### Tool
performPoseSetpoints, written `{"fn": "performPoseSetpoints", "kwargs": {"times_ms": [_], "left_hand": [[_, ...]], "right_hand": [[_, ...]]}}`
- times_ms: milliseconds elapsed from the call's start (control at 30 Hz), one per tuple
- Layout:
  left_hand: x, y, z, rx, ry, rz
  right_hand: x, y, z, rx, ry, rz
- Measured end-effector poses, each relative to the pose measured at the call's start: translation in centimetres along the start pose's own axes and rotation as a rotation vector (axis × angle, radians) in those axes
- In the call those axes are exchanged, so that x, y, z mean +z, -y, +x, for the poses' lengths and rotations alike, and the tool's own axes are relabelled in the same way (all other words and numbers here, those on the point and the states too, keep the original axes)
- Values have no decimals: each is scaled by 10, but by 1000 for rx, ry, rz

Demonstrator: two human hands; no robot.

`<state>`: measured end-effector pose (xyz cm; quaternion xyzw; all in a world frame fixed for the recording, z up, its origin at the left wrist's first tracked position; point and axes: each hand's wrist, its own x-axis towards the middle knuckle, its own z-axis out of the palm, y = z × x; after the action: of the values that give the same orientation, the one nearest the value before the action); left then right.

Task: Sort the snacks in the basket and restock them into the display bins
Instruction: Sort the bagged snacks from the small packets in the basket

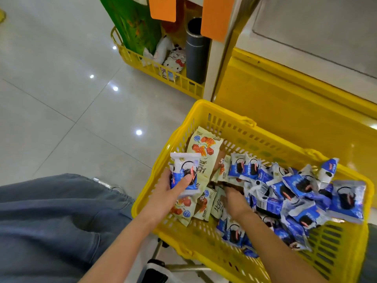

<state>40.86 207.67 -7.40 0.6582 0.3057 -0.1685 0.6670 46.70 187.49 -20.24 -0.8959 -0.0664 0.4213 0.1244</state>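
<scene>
blue packet (pixel 183 166) in left hand (pixel 171 189), right hand (pixel 234 199) half-buried in snacks (pixel 302 193)

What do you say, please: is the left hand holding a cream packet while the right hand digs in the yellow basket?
Not quite: in the head view the left hand holds a blue-and-white packet; the right hand does dig in the yellow basket.

Well ahead of the left hand (pixel 163 190), a yellow crate (pixel 155 68) is sitting on the floor, holding a cat plush (pixel 173 63), an upright dark tube (pixel 196 56) and a green bag (pixel 134 23). Orange tags (pixel 162 8) are hanging above them. Glossy floor tiles (pixel 61 88) are reflecting lights left of that hand, and a jeans leg (pixel 51 211) is stretching out near it, on its left.
</scene>
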Motion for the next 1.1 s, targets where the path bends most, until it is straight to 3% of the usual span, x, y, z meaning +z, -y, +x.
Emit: {"fn": "performPoseSetpoints", "kwargs": {"times_ms": [133,333,667,867,1100], "left_hand": [[3,-2,0,-7,17,17],[3,0,-3,3,10,-15],[5,5,0,26,-8,-64],[3,3,-4,58,-46,-120],[1,6,-12,37,-38,-104]], "right_hand": [[-3,-1,5,55,29,-65],[-13,-5,-10,-7,7,-205],[-22,-14,-76,-19,-266,-136],[-29,-15,-107,68,-405,120],[-61,1,-139,-42,-589,310]]}}
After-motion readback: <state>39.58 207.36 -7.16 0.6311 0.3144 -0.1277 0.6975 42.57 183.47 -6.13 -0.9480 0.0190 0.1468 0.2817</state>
